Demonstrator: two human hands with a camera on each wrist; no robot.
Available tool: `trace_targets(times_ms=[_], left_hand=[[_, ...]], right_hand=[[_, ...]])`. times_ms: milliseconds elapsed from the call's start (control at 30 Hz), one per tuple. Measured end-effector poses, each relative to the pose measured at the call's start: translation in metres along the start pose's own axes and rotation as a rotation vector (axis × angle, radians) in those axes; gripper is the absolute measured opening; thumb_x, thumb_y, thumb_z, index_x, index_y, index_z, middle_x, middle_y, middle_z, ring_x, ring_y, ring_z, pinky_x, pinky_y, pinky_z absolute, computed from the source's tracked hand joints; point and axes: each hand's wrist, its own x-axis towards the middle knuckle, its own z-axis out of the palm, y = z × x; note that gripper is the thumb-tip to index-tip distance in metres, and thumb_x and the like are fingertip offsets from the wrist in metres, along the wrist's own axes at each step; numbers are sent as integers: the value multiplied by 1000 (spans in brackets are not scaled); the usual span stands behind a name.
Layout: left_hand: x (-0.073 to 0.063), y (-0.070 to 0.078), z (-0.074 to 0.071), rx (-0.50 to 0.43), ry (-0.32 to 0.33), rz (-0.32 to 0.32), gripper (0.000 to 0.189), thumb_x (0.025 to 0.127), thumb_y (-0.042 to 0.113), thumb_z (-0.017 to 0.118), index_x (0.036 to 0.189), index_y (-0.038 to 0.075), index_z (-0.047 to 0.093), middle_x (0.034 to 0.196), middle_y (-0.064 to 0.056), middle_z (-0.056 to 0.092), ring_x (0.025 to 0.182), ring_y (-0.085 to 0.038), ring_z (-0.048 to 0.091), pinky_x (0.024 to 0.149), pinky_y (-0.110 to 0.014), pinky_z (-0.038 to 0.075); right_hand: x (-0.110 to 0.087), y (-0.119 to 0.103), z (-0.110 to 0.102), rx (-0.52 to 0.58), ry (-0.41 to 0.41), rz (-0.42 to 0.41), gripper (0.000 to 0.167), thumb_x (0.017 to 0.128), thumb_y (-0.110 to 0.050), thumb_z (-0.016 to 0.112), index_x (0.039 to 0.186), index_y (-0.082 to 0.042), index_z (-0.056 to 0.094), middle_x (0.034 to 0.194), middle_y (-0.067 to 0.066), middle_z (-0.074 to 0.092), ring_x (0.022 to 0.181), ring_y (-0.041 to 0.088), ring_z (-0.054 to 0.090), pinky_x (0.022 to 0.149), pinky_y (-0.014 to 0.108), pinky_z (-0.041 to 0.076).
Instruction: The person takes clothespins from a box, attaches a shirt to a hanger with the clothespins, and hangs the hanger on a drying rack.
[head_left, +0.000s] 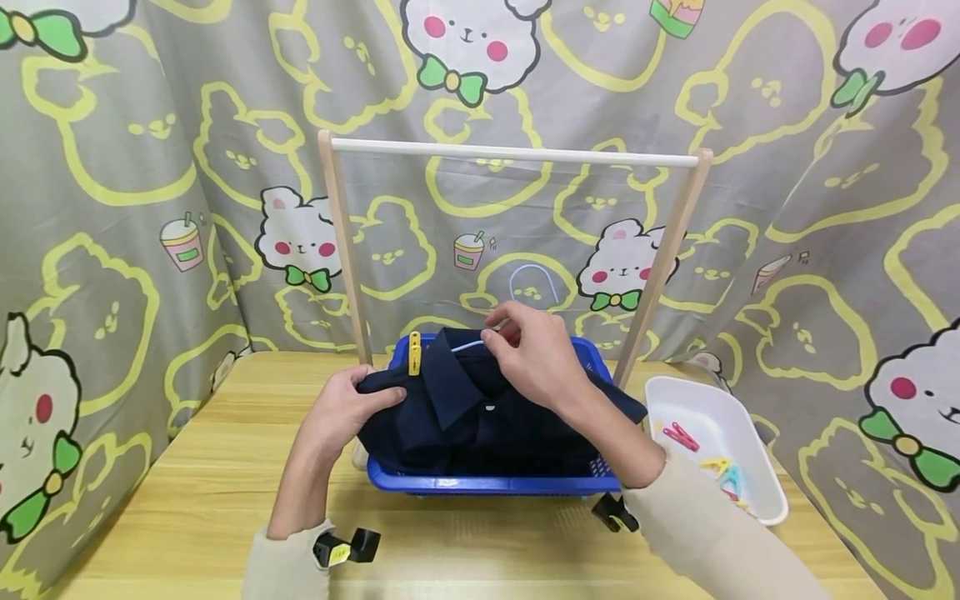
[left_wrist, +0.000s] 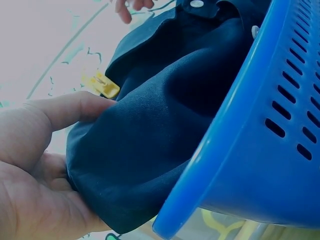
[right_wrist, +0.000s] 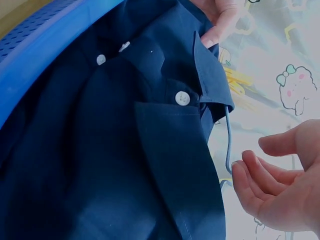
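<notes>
A dark navy collared shirt [head_left: 517, 429] with white buttons lies bunched in a blue plastic basket [head_left: 495, 483]. My left hand [head_left: 347, 410] grips its shoulder, thumb on top and fingers underneath. A yellow clothespin [head_left: 415, 354] is clipped beside the collar, close to that thumb. From the collar opening comes a pale blue hanger [head_left: 467, 346], whose curved hook rises behind my right hand [head_left: 542, 354]. In the right wrist view, this hand's fingertips [right_wrist: 239, 172] are right at the hanger's wire, with the thumb held apart from them. Most of the hanger is hidden inside the shirt.
A wooden rack with a white crossbar [head_left: 517, 152] stands over the basket. At the right, a white tray [head_left: 776, 500] holds several colored clothespins, including a red one [head_left: 681, 436]. Everything sits on a wood-grain table [head_left: 217, 483], with a patterned curtain [head_left: 480, 217] behind.
</notes>
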Motion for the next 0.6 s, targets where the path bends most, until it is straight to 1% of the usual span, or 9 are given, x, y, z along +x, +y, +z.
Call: trace_targets(times_ms=[133,267,433,600], left_hand=[[0,0,0,3,7,-4,30,89,18,75,105,-4,61,91,-5,66,83,-16,63,76,-28,53],[0,0,0,7,10,-7,31,89,18,75,106,-4,61,92,-5,66,83,-16,63,77,-27,53],[0,0,1,9,9,-7,31,89,19,75,106,-4,62,93,-6,66,84,-16,63,77,-28,53],[0,0,0,-1,0,-5,31,90,18,74,108,-4,61,94,-6,65,85,-17,63,78,-27,52]], right_hand=[[-2,4,-4,-2,4,4,13,99,-22,65,107,-13,72,85,-1,73,75,14,65,66,33,52],[-2,8,-9,-8,18,-5,14,98,-21,66,107,-12,72,84,0,73,75,14,66,67,34,53],[-2,14,-15,-33,42,-8,11,97,-20,67,103,-13,74,79,-1,73,72,15,66,66,35,52],[-4,20,-20,-57,61,5,10,97,-19,67,98,-13,74,78,1,72,70,16,65,65,35,51]])
